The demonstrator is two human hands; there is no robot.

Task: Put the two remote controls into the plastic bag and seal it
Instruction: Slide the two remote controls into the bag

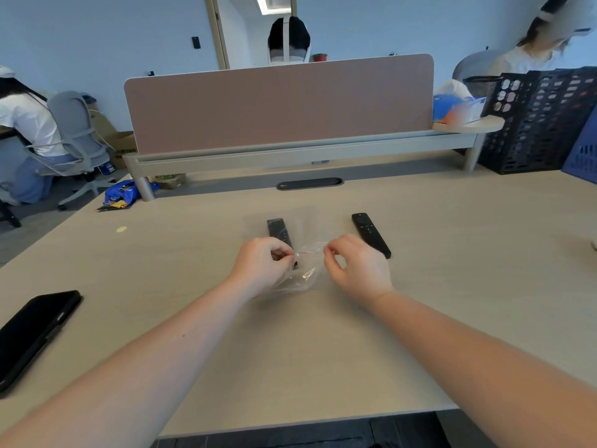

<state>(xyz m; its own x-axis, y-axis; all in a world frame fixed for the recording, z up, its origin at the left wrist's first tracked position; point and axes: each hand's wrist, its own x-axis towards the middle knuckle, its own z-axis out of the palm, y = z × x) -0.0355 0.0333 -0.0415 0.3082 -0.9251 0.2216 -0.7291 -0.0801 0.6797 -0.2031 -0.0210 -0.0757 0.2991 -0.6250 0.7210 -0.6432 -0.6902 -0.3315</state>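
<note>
Over the desk [323,350], both hands, left [263,265] and right [357,268], pinch the plastic bag's [303,273] mouth.

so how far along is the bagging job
Done: one black remote control appears to lie inside the clear plastic bag. In hand: left hand and right hand pinch the bag's mouth. Left: the second black remote control sits on the wooden desk, then sealing.

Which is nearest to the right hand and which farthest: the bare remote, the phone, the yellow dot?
1. Bare remote, just beyond the right hand.
2. Yellow dot, far across on the left.
3. Phone, at the left table edge.
</note>
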